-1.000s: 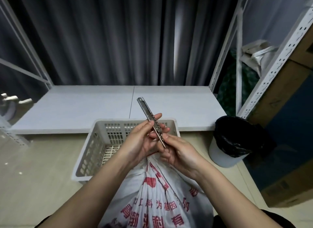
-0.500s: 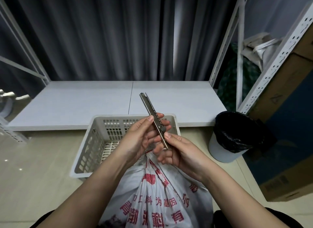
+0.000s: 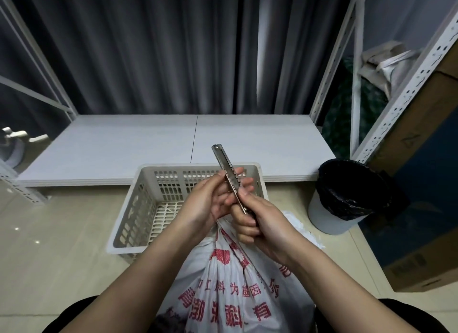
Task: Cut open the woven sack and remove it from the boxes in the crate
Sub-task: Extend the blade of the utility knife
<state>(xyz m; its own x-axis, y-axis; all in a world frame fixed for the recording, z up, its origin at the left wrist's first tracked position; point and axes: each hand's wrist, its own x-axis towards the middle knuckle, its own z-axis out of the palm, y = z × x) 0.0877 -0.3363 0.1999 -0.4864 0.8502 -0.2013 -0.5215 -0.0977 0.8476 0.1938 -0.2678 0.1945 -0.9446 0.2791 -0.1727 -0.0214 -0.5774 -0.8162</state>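
Dark grey pleated curtains hang across the far wall, with a low white board shelf (image 3: 124, 149) running beneath them between white slotted metal uprights. Sweeping left to right: I've got the beige perforated plastic crate (image 3: 148, 209) on the tiled floor, its left half showing bare slats. Over it, my left hand (image 3: 210, 204) curls around the middle of a slim silver metal utility knife (image 3: 229, 178), steadying the body. My right hand (image 3: 262, 221) grips the near end, thumb on top, apparently to work the slider; I can't make out any blade showing at the far tip. Both hands are together, raised just above the white woven sack with red printing (image 3: 230, 290), which bulges up from the crate's near right side, its neck gathered beneath my hands and uncut. Far right, a white bin with a black liner (image 3: 347, 196) stands ready, probably for the scrap.
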